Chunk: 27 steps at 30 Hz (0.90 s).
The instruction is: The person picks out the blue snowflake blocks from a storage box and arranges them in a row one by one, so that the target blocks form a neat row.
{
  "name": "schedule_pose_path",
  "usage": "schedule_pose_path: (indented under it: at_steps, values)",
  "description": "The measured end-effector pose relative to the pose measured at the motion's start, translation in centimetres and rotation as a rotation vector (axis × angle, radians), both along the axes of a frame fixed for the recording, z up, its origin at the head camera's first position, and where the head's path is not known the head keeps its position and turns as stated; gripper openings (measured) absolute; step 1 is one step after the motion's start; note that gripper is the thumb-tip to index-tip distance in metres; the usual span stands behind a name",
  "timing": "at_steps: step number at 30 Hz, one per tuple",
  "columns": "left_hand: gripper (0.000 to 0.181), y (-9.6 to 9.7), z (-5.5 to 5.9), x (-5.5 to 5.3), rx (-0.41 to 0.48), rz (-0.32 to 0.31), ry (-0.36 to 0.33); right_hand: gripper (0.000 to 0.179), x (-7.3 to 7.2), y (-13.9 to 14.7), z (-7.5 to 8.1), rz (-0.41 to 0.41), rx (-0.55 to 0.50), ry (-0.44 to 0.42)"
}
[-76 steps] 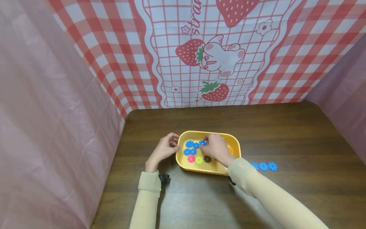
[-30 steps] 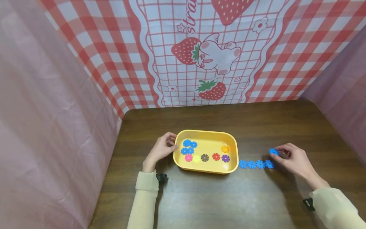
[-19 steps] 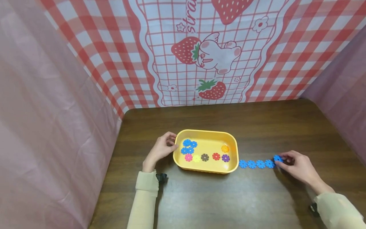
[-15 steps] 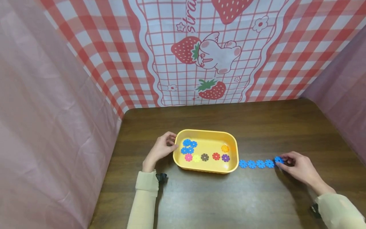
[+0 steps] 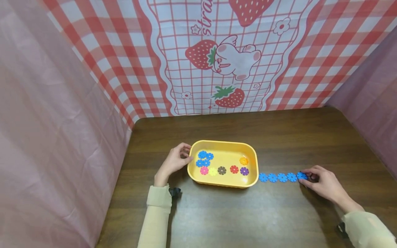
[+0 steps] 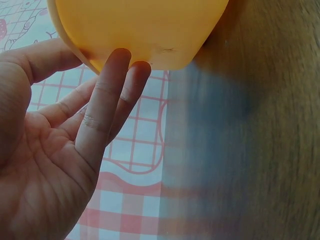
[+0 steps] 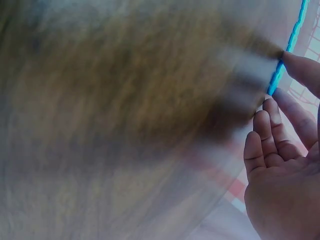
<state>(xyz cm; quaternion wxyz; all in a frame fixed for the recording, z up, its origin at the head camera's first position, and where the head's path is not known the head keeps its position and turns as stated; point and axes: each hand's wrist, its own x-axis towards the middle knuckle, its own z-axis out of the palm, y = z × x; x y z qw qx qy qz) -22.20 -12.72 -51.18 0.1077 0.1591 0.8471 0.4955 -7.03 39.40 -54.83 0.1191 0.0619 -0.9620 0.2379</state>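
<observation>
The left hand [image 5: 173, 162] had its fingers [image 6: 112, 85] lightly around the rim and outer wall of the yellow tub [image 5: 225, 159], at its left end, presumably to keep it from sliding while the right hand [image 5: 325, 184] worked apart from it. The right hand pinched the end disc [image 5: 301, 175], the last in a row of five blue discs [image 5: 282, 177] that lay on the brown surface [image 5: 235, 217], running out from just beside the tub's right side. Pinching it near its outer edge probably left the inner edge free to meet its neighbour. The remaining blue pieces [image 5: 206, 163] sat clustered inside the tub's left end, likely kept there so they would not scatter.

The discs in the row were thin, round and bright blue, with notched rims like small flowers (edge-on, in the right wrist view, they looked nearly cyan). They met edge to edge in a fairly straight line, though with the held one partly covered, I couldn't tell whether its notches were locked with the next.
</observation>
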Motion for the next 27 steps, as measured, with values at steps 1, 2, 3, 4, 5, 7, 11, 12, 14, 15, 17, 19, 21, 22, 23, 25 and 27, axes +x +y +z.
schedule_pose_path:
  at_steps: [1,2,3,4,5,7,11,12,14,15,17,19,21,22,23,25,27]
  values:
    - [0.036,0.0,0.0,0.0,-0.001,0.001,-0.002,0.033,0.0,0.0,0.0,-0.001,0.000,0.000]
    - [0.036,0.0,0.0,0.0,-0.002,0.002,-0.003,0.033,0.0,0.0,0.0,-0.001,-0.001,-0.001]
    - [0.036,0.0,0.1,0.1,-0.003,0.002,-0.002,0.033,0.0,0.0,0.0,-0.002,-0.002,-0.003]
    - [0.036,0.0,0.1,0.1,-0.003,0.002,-0.002,0.034,0.0,0.0,0.0,-0.001,-0.003,-0.006]
    - [0.036,0.0,0.1,0.1,-0.002,0.002,0.001,0.034,0.0,0.0,0.0,-0.001,-0.005,-0.006]
    - [0.036,0.0,0.1,0.1,0.001,0.001,0.006,0.036,0.0,0.1,0.0,0.001,-0.010,-0.006]
    - [0.036,0.0,0.1,0.1,0.006,0.000,0.006,0.039,-0.1,0.1,0.1,-0.003,-0.033,-0.008]
    - [0.036,0.0,0.1,0.1,0.007,0.000,0.005,0.039,-0.1,0.2,0.1,-0.003,-0.041,-0.011]
    - [0.036,0.0,0.1,0.1,0.009,0.000,0.004,0.039,-0.1,0.2,0.2,-0.004,-0.054,-0.019]
    - [0.036,0.0,0.1,0.1,0.010,0.000,0.003,0.038,-0.1,0.2,0.3,-0.002,-0.057,-0.021]
    - [0.036,0.0,0.1,0.1,0.010,-0.001,0.002,0.036,-0.2,0.2,0.6,-0.003,-0.062,-0.017]
    - [0.036,0.0,0.1,0.1,0.009,0.001,-0.002,0.034,-0.3,0.1,0.9,-0.002,-0.068,-0.011]
    - [0.036,0.0,0.0,0.1,0.006,0.003,-0.007,0.033,-0.5,-0.1,1.4,0.002,-0.072,-0.002]
    - [0.037,0.0,0.0,0.0,0.003,0.005,-0.008,0.033,-0.6,-0.3,1.7,0.005,-0.075,0.001]
    - [0.037,0.0,0.0,0.0,0.001,0.007,-0.011,0.033,-0.8,-0.4,2.0,0.013,-0.076,0.003]
    - [0.037,0.0,-0.1,0.0,-0.002,0.008,-0.011,0.034,-1.2,-0.9,2.6,0.041,-0.084,0.009]
    - [0.036,0.0,-0.1,0.0,-0.001,0.008,-0.010,0.035,-1.7,-1.5,3.3,0.077,-0.083,0.015]
